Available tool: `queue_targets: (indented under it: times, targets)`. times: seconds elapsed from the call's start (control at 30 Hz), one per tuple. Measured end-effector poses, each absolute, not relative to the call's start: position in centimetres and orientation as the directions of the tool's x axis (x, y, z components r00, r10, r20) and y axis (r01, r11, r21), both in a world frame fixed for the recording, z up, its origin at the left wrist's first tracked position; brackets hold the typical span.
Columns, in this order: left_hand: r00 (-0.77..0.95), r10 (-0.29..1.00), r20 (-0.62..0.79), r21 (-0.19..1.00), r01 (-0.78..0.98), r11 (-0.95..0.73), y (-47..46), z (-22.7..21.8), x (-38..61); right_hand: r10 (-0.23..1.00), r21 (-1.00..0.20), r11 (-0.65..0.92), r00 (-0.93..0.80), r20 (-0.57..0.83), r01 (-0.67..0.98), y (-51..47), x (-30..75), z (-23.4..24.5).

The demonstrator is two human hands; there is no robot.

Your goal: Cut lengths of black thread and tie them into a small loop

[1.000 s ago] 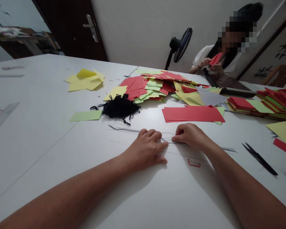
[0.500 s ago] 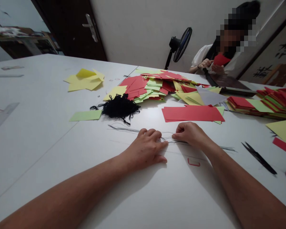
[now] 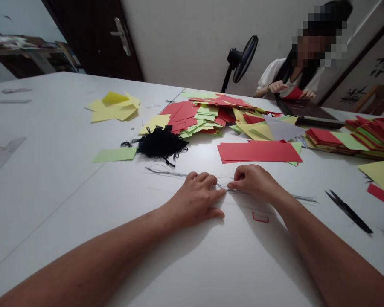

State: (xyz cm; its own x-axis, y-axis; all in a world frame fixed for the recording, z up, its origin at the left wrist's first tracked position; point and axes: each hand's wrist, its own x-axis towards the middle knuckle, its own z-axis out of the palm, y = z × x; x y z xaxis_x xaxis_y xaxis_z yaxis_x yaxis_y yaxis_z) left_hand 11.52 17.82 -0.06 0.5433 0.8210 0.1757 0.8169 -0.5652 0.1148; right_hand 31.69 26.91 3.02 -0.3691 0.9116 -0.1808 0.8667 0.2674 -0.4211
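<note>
smooth white table (image 3: 166,273), far edge angled; left hand (image 3: 200,196), thumb and fingers apart; right hand (image 3: 254,181), across a narrow gap, fingers together; tangled black yarn (image 3: 161,143) beyond; thin threads (image 3: 169,173), under the left hand, clamped in the right.

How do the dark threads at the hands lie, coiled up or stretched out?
Stretched out: the dark threads form a long line, ends showing beyond the left hand and right hand; some curve loosely.
</note>
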Motion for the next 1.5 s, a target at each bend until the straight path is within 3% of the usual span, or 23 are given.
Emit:
queue_targets:
  times: [0.37, 0.7, 0.9, 1.5]
  targets:
    - [0.544, 0.816, 0.194, 0.119, 0.813, -0.57, 17.8, -0.1, 11.5, 0.957, -0.422, 0.219, -0.278, -0.083, 0.88, 27.5, 31.9, 2.3]
    - [0.548, 0.809, 0.212, 0.116, 0.808, -0.577, 17.9, -0.3, 11.4, 0.949, -0.443, 0.203, -0.287, -0.131, 0.873, 27.7, 32.2, 2.6]
    - [0.55, 0.81, 0.202, 0.11, 0.809, -0.577, 17.8, -0.1, 11.5, 0.892, -0.493, 0.286, -0.416, -0.176, 0.822, 27.9, 33.0, 3.0]
    - [0.55, 0.802, 0.233, 0.11, 0.805, -0.583, 17.8, 0.1, 12.7, 0.899, -0.426, 0.271, -0.385, -0.21, 0.863, 27.7, 32.5, 3.0]
